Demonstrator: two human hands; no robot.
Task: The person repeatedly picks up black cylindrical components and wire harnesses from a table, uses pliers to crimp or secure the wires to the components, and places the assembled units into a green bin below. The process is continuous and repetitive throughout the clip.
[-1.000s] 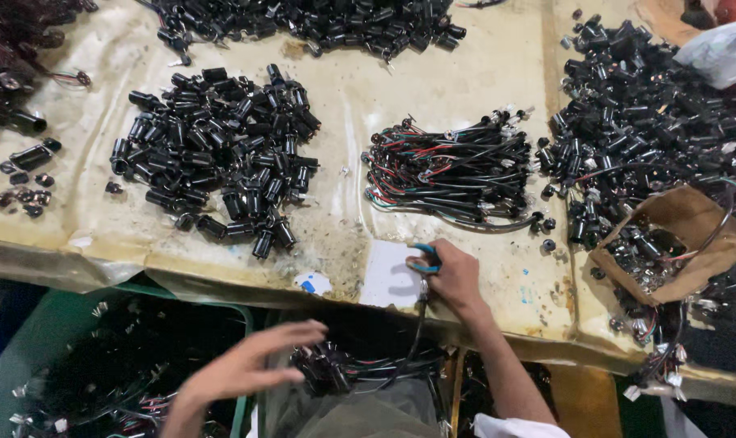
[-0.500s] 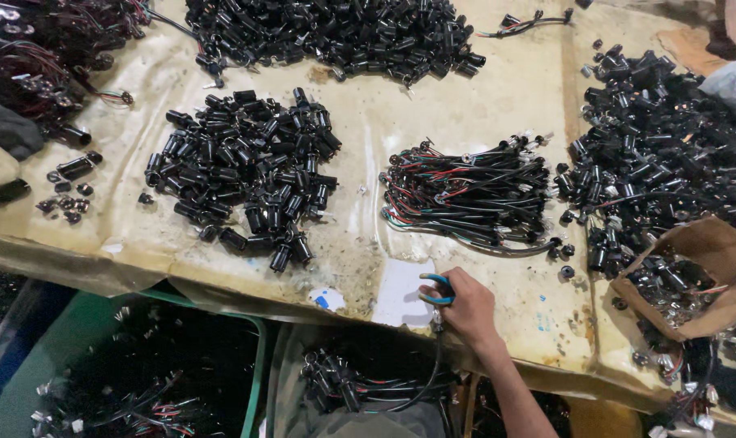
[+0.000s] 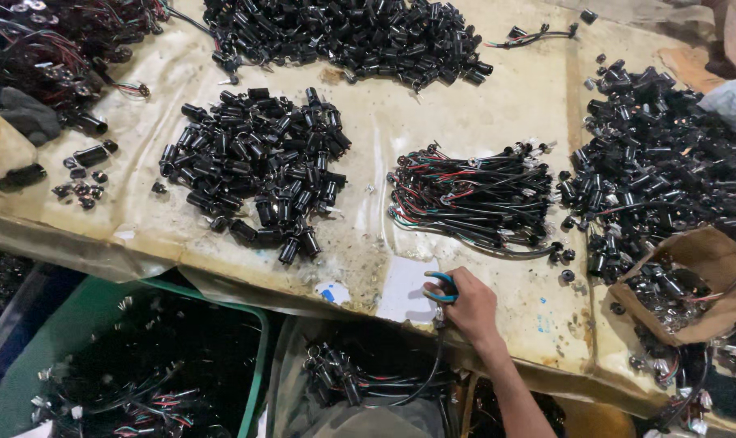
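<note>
— Where is the right hand [image 3: 468, 307]?

— At the near edge of the worn yellowish table covering [image 3: 368, 154], knuckles up, forearm running down and to the right out of view. Its fingers are curled shut around a small blue-handled cutting tool [image 3: 443, 289], whose handles show just left of the knuckles.

— What lies under it?

— A white sheet of paper [image 3: 404, 288] just left of the hand; the tool sits over its right edge. A thin black wire [image 3: 433, 365] hangs from below the hand into a dark bin of wired black parts [image 3: 360, 377].

— And the left hand?

— Out of view.

— What is around?

— A bundle of black connectors with red, green and white wires [image 3: 473, 199] lies beyond the hand, apart from it. A heap of loose black cylindrical caps [image 3: 258, 166] sits to the left, and a green plastic crate [image 3: 141, 365] stands below the table edge.
</note>
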